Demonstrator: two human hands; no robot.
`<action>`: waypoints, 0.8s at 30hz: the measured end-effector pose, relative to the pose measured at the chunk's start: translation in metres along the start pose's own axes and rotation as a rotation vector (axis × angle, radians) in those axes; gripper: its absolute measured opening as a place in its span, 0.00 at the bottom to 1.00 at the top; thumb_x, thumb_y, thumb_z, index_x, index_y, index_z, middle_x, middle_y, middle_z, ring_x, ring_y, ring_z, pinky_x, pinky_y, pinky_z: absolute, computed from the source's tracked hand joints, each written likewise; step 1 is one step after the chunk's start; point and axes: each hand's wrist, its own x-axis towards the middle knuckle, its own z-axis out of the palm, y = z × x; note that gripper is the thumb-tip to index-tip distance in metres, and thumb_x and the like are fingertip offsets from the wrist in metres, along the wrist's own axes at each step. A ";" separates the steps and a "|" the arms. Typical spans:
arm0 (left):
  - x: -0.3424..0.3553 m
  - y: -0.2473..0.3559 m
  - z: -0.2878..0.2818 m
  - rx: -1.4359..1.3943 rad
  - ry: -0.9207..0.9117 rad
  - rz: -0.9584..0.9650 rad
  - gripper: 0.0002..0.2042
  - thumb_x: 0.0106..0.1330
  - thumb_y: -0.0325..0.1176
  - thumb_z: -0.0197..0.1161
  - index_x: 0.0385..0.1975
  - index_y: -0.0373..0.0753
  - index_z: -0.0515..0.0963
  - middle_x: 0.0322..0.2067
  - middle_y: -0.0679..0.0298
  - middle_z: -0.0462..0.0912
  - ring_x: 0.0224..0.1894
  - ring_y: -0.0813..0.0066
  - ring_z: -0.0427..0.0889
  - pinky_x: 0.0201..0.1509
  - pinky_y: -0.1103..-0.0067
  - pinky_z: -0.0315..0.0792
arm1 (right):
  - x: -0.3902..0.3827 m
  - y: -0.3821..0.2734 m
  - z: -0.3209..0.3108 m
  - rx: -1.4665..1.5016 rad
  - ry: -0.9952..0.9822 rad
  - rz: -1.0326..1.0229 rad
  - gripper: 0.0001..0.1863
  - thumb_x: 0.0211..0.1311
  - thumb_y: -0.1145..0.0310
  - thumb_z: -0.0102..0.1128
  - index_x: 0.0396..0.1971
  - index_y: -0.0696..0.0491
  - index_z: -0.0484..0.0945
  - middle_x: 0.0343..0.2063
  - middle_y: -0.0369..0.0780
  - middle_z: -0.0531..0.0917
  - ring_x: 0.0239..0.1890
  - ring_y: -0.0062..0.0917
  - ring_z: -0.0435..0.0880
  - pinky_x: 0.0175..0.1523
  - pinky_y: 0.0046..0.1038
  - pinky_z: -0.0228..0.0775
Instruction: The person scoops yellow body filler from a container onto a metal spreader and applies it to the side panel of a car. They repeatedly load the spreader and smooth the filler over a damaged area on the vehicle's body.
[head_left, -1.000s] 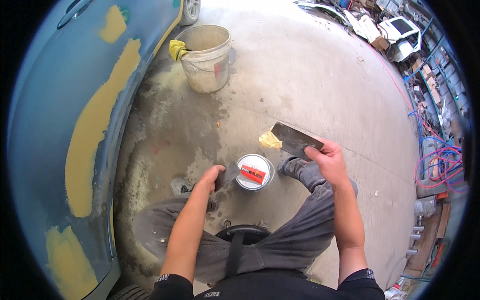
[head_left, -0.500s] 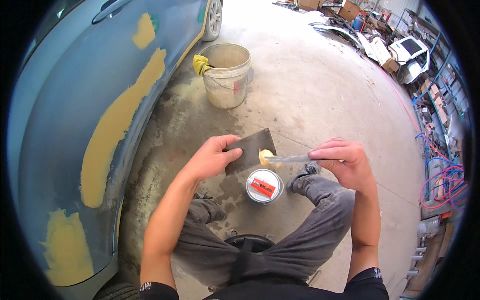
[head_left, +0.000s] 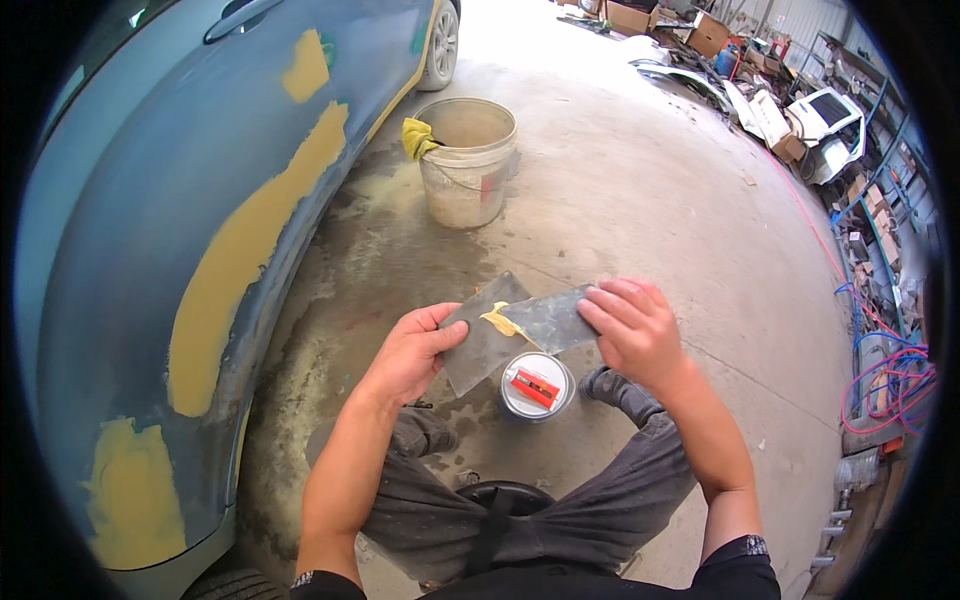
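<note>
Left hand (head_left: 408,352): we grip the board (head_left: 484,335) at its near left edge, thumb on top, the other fingers folded under it.
Right hand (head_left: 632,333): our fingers are pressed together flat on the blade (head_left: 550,320), pinching its right end; the thumb is hidden below.
Board: a thin grey sheet with square corners, held tilted above the can (head_left: 536,386), between our two hands.
Blade: a thin, flat spreader, dull and smeared, its left edge lying across the board and touching the filler (head_left: 499,320).
Filler: a small yellow dab where blade and board meet; we judge it soft, sticky paste that smears rather than rolls.
Handling: we judge both sheets light, fairly stiff yet a little springy, with thin edges; best held by the clean outer ends, away from the paste, and kept level enough that the dab stays put.
Can: round, with a pale lid and a red label, standing on the floor (head_left: 620,220) between our knees.
Bucket (head_left: 467,160): off-white plastic, stained, with a yellow cloth (head_left: 418,137) over its rim, well apart from us.
Car panel (head_left: 150,230): a curved blue-grey body on our left, patched with matt yellow filler.
Floor: bare concrete, rough and stained dark near the car.
</note>
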 end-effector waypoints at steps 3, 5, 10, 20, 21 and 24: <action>0.000 -0.003 0.002 0.025 0.023 -0.017 0.13 0.67 0.26 0.54 0.50 0.32 0.74 0.41 0.65 0.81 0.40 0.83 0.79 0.44 0.84 0.73 | 0.005 -0.015 0.014 -0.077 -0.016 -0.090 0.18 0.45 0.73 0.59 0.41 0.50 0.81 0.38 0.36 0.82 0.39 0.27 0.81 0.43 0.28 0.74; -0.002 -0.005 0.004 0.031 0.027 0.050 0.13 0.67 0.27 0.55 0.51 0.32 0.73 0.41 0.65 0.81 0.40 0.83 0.79 0.44 0.84 0.73 | 0.008 -0.020 0.019 -0.090 -0.001 -0.079 0.20 0.44 0.71 0.59 0.43 0.49 0.81 0.38 0.37 0.82 0.38 0.26 0.81 0.40 0.26 0.75; -0.005 -0.009 0.009 0.140 0.051 0.230 0.15 0.68 0.27 0.55 0.52 0.31 0.72 0.42 0.66 0.81 0.41 0.83 0.78 0.47 0.84 0.72 | 0.014 -0.026 0.029 -0.094 0.011 0.033 0.22 0.43 0.73 0.58 0.45 0.50 0.80 0.38 0.38 0.82 0.39 0.28 0.81 0.40 0.27 0.75; -0.008 -0.013 0.012 0.169 0.068 0.296 0.16 0.67 0.27 0.56 0.53 0.29 0.72 0.43 0.65 0.81 0.41 0.83 0.77 0.48 0.84 0.71 | 0.016 -0.031 0.040 -0.068 0.042 0.126 0.24 0.41 0.81 0.57 0.45 0.57 0.79 0.38 0.42 0.82 0.38 0.31 0.81 0.39 0.29 0.76; -0.008 -0.013 0.012 0.159 0.061 0.292 0.16 0.67 0.27 0.56 0.53 0.29 0.72 0.43 0.65 0.81 0.41 0.83 0.78 0.47 0.84 0.71 | 0.015 -0.031 0.040 -0.068 0.041 0.134 0.24 0.41 0.81 0.56 0.45 0.57 0.79 0.38 0.42 0.82 0.38 0.32 0.81 0.39 0.29 0.76; -0.008 -0.014 0.010 0.110 0.062 0.258 0.16 0.66 0.27 0.57 0.52 0.30 0.72 0.43 0.63 0.81 0.41 0.82 0.79 0.47 0.83 0.72 | 0.012 -0.030 0.041 -0.075 0.028 0.160 0.24 0.41 0.81 0.56 0.45 0.57 0.79 0.38 0.43 0.82 0.37 0.32 0.81 0.39 0.29 0.76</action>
